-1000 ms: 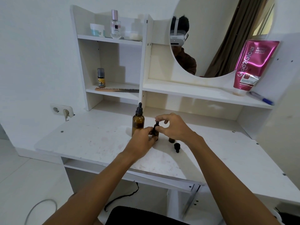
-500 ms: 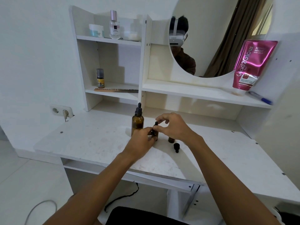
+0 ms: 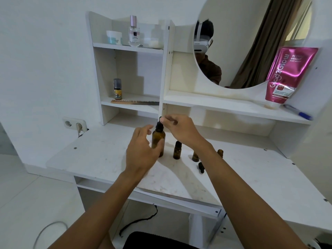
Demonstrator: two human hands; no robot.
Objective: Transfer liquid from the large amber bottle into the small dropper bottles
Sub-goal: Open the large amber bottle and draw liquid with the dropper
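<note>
The large amber bottle (image 3: 158, 139) stands on the white desk (image 3: 100, 155). My left hand (image 3: 142, 151) curls round its body from the left. My right hand (image 3: 179, 128) pinches the black dropper cap (image 3: 159, 124) on top of it. To its right stands a small amber dropper bottle (image 3: 177, 150) with its black cap on. Two more small amber bottles, one (image 3: 195, 156) partly behind my right forearm and another (image 3: 220, 152) beyond it, stand without caps. A loose black dropper cap (image 3: 201, 167) lies on the desk near them.
Shelves rise behind the desk, holding a comb (image 3: 134, 102), a small yellow-labelled bottle (image 3: 117, 89), a perfume bottle (image 3: 134, 32) and a jar (image 3: 114, 37). A pink tube (image 3: 285, 76) and a pen (image 3: 296, 112) sit on the right shelf under a round mirror (image 3: 251, 40). A wall socket (image 3: 74, 124) is left.
Both hands left the small capped bottle and moved left and up to the large amber bottle. My left hand now holds its body and my right hand pinches its cap.
</note>
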